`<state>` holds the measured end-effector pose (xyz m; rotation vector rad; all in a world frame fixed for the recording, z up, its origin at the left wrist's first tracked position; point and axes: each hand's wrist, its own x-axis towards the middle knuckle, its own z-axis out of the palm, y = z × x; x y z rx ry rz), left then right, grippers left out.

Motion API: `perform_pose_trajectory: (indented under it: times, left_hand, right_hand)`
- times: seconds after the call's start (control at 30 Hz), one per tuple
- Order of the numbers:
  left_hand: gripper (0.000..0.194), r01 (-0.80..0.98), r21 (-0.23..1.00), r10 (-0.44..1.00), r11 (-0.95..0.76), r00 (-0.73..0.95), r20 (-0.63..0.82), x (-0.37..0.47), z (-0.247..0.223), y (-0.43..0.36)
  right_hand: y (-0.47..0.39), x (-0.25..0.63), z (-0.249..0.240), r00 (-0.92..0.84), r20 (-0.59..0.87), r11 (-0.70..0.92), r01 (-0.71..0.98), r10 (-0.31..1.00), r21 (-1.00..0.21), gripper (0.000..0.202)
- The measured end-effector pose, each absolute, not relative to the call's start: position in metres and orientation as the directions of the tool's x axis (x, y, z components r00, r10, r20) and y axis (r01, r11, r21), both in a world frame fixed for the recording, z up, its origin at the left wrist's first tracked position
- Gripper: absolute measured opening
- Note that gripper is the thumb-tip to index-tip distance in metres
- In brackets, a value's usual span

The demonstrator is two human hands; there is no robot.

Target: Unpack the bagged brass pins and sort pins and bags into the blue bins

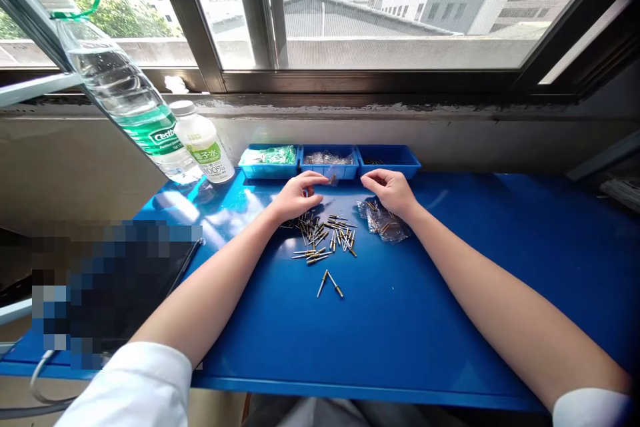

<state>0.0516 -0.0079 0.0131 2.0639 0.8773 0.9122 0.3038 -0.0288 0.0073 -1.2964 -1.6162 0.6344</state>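
My left hand (300, 196) is over the far side of a pile of small metal pins (315, 232), silver-shafted with gold-coloured ends. At its index fingertip is a small clear plastic bag (333, 177) with something gold-coloured in it; the thumb is apart from that finger. My right hand (393, 192) is to the right, its thumb and index finger pinched together. Whatever they may hold is too small to make out. Beneath that hand lie filled clear bags (387, 225) with similar pins inside. Two separate pins (330, 283) lie nearer to me.
Three joined blue bins stand at the back: a left bin (270, 172) with green-and-white packets, a middle bin (327, 171) with clear bags, a right bin (395, 167) with dark small pieces. A water bottle (145, 113) and white bottle (205, 147) stand left on the blue table (380, 340).
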Motion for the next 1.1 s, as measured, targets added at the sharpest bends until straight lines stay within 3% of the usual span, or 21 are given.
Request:
perform_pose_trajectory:
  times: [0.17, 0.33, 0.73, 1.1]
  left_hand:
    - [0.052, 0.222, 0.846, 0.849, -0.484, 0.351, 0.394, 0.044, 0.008, 0.001]
    - [0.065, 0.330, 0.824, 0.883, -0.461, 0.267, 0.387, 0.044, 0.006, 0.008]
    - [0.059, 0.379, 0.823, 0.899, -0.424, 0.287, 0.331, 0.041, 0.003, 0.021]
    - [0.057, 0.460, 0.765, 0.892, -0.451, 0.257, 0.372, 0.045, 0.000, 0.023]
  right_hand:
    - [-0.024, 0.322, -0.002, 0.020, 0.311, 0.243, 0.577, 0.950, -0.779, 0.029]
    - [-0.024, 0.320, -0.001, -0.042, 0.229, 0.203, 0.637, 0.972, -0.744, 0.030]
    - [-0.027, 0.317, 0.005, -0.059, 0.154, 0.153, 0.666, 0.986, -0.730, 0.031]
    - [-0.026, 0.318, 0.004, -0.061, 0.145, 0.149, 0.662, 0.988, -0.735, 0.032]
